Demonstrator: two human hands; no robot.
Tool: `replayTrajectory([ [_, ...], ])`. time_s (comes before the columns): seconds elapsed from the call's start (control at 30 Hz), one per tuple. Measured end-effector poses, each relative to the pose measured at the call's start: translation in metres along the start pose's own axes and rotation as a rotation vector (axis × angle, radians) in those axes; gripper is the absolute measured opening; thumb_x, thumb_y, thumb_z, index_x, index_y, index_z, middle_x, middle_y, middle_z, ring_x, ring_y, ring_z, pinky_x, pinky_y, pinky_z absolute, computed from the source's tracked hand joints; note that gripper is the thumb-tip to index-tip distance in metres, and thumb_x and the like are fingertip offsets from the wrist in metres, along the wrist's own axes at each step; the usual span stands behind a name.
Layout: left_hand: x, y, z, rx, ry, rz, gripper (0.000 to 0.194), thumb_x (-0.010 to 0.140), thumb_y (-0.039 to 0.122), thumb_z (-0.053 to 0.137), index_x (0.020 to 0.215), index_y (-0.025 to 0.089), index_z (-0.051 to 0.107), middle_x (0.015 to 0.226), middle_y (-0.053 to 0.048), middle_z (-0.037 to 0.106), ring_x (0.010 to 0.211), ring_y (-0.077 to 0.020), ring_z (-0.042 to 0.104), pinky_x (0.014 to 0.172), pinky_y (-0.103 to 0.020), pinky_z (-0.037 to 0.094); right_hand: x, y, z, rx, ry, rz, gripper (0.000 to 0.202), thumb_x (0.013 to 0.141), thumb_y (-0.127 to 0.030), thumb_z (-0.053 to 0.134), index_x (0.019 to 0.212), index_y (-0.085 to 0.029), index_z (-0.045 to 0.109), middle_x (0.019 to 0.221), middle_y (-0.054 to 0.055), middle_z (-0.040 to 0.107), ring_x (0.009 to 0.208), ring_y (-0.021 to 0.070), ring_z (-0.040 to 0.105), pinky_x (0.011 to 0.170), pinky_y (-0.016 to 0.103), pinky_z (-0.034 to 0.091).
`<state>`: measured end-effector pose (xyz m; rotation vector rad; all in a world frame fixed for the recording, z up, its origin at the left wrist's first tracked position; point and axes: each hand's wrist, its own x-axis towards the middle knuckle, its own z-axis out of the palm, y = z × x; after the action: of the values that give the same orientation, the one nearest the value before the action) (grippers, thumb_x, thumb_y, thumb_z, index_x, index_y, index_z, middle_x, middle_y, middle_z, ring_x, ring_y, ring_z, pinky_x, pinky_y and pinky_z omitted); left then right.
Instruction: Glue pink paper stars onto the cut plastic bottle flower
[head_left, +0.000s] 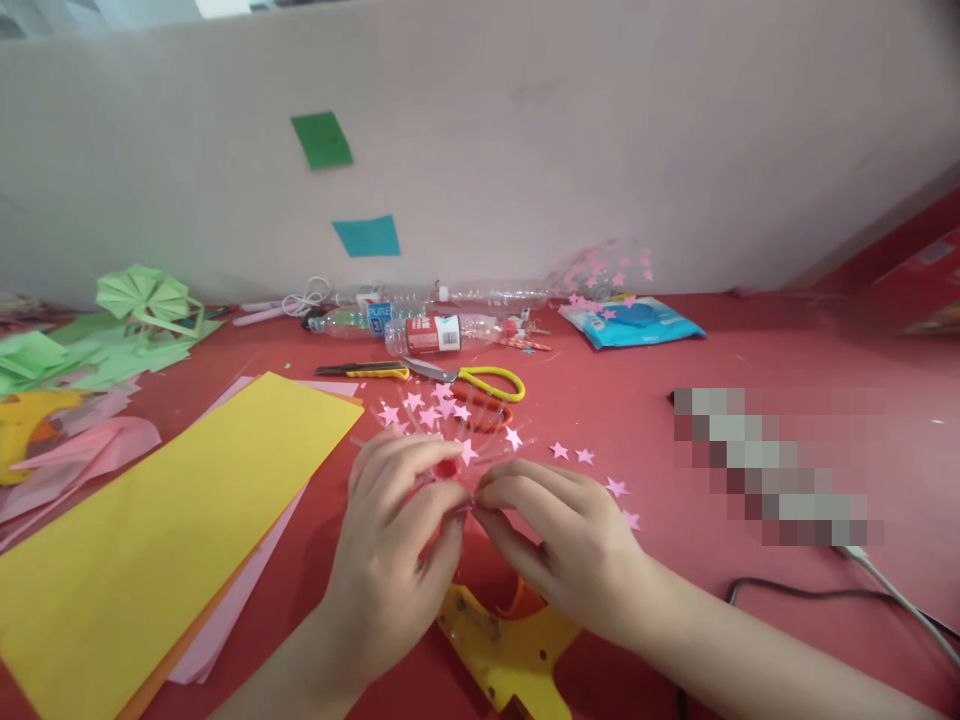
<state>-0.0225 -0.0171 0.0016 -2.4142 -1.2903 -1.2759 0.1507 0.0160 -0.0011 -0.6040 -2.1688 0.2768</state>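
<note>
Clear plastic strips with pink paper stars fan out from a cut bottle piece with a red cap. Around that piece curl the fingers of my left hand, closed, with thumb and index fingertip pinched. My right hand is closed in a pinch too, its fingertips meeting those of the left. A small pink bit shows at the fingertips, too hidden to name. Under my hands lies a yellow glue gun. Loose pink stars are scattered to the right of the strips.
Yellow paper sheets cover the left. Scissors and a box cutter lie beyond my hands. Plastic bottles and a blue wipes pack line the wall. Green paper pieces sit far left; a cable runs right.
</note>
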Motion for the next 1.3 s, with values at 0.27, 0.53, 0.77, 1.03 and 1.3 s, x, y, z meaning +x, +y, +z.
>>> replayTrajectory([
  [0.27,0.001,0.003,-0.003,-0.070,-0.039,-0.068,0.020,0.079,0.004,0.055,0.094,0.018,0.057,0.112,-0.008,0.056,0.110,-0.0222,0.051,0.102,-0.048,0.037,0.004,-0.003,-0.001,0.195,-0.002,0.221,0.010,0.085,-0.010,0.053,0.079,-0.018,0.055,0.073,0.000,0.060,0.064,0.0104,0.056,0.059,0.021,0.046],
  [0.53,0.001,0.004,-0.005,-0.129,-0.053,-0.124,0.016,0.083,0.006,0.052,0.089,0.019,0.058,0.111,-0.007,0.057,0.108,-0.0209,0.051,0.098,-0.044,0.040,0.006,-0.010,-0.004,0.269,-0.013,0.305,0.010,0.082,-0.009,0.054,0.078,-0.018,0.056,0.071,-0.002,0.060,0.062,0.0080,0.056,0.060,0.017,0.046],
  [0.77,0.001,0.005,-0.005,-0.149,-0.059,-0.185,0.013,0.084,0.008,0.051,0.085,0.021,0.057,0.112,-0.006,0.056,0.108,-0.0204,0.053,0.094,-0.041,0.043,0.009,-0.013,-0.006,0.294,-0.023,0.339,0.012,0.080,-0.008,0.052,0.076,-0.019,0.055,0.069,-0.003,0.058,0.060,0.0075,0.054,0.058,0.017,0.046],
  [1.03,0.002,0.003,-0.005,-0.153,-0.053,-0.208,0.012,0.084,0.010,0.052,0.084,0.021,0.057,0.113,-0.006,0.056,0.109,-0.0213,0.053,0.093,-0.042,0.045,0.006,-0.012,-0.006,0.258,-0.041,0.315,0.009,0.082,-0.011,0.050,0.078,-0.019,0.054,0.071,-0.001,0.058,0.058,0.0088,0.053,0.055,0.019,0.044],
  [1.3,0.002,0.001,-0.005,-0.123,-0.038,-0.216,0.011,0.084,0.011,0.053,0.082,0.022,0.057,0.113,-0.006,0.056,0.109,-0.0220,0.053,0.094,-0.042,0.044,0.005,-0.009,-0.004,0.206,-0.034,0.268,0.009,0.084,-0.012,0.049,0.081,-0.019,0.054,0.072,0.000,0.058,0.059,0.0101,0.054,0.056,0.021,0.044],
])
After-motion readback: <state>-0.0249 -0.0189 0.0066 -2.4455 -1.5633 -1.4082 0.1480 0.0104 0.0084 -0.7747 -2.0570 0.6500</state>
